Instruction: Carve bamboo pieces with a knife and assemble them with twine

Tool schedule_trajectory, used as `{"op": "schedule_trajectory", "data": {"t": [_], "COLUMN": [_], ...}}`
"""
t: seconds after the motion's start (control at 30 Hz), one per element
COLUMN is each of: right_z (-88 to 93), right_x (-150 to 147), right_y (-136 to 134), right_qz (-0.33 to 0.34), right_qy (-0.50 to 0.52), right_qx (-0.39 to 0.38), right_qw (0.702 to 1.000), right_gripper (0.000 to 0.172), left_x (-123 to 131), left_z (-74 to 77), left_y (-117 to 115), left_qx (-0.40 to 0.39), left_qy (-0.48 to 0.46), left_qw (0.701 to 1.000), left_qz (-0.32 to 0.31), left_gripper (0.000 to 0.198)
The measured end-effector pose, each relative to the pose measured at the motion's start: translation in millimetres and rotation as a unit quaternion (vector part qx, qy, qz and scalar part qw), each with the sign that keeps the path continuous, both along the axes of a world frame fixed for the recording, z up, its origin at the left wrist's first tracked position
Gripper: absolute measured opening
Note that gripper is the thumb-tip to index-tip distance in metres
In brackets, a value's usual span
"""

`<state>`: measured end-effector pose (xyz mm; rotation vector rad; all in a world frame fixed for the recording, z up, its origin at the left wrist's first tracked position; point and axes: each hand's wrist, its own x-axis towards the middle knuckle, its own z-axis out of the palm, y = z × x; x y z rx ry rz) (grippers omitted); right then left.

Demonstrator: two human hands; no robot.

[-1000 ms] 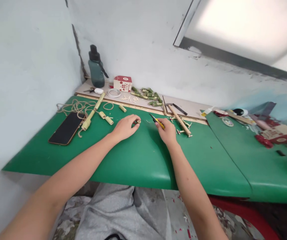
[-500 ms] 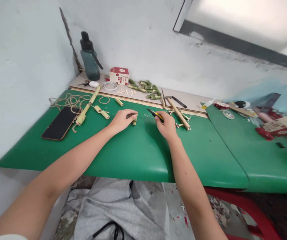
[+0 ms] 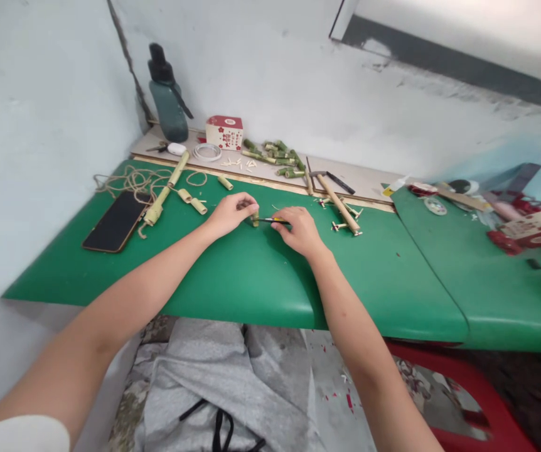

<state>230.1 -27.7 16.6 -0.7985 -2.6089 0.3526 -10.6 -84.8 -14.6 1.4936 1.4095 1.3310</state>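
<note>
My left hand (image 3: 233,215) pinches the top of a short bamboo piece (image 3: 255,220) that stands upright on the green mat (image 3: 251,282). In my right hand (image 3: 299,227) is a utility knife (image 3: 277,220) with a black and yellow handle, its blade pointing left and meeting the side of the bamboo piece. Whether the blade has cut in is too small to tell. Left of my hands lie short bamboo tubes (image 3: 198,206) and a longer jointed bamboo piece (image 3: 163,199) with cord attached.
A phone (image 3: 116,223) lies at the left near tangled string (image 3: 132,182). A hammer (image 3: 339,202) rests on small stick pieces at the right. Along the back stand a bottle (image 3: 169,103), a red-and-white box (image 3: 224,133) and a pile of green bamboo pieces (image 3: 280,157).
My right hand has moved left, and the knife blade has turned from pointing up-left to level, reaching the bamboo piece. My left hand keeps its pinch on the bamboo.
</note>
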Motion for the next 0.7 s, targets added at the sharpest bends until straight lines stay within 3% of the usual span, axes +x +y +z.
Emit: {"op": "schedule_trajectory", "data": {"t": [0.33,0.7], "right_z": [-3.9,-10.4], "right_x": [-7.9,-11.8], "right_y": [-6.0,-6.6], "right_qz": [0.019,-0.002], "right_qy": [0.016,0.022], "right_qx": [0.010,0.039], "right_qw": [1.000,0.999], "right_gripper": [0.020,0.024], "left_x": [0.5,-1.3], "left_z": [6.7,7.7], "left_y": [-0.7,-1.1], "left_qx": [-0.005,-0.046], "left_qy": [0.025,-0.039], "left_qw": [0.999,0.995], "left_qz": [-0.026,-0.081], "left_gripper": [0.034,0.050]}}
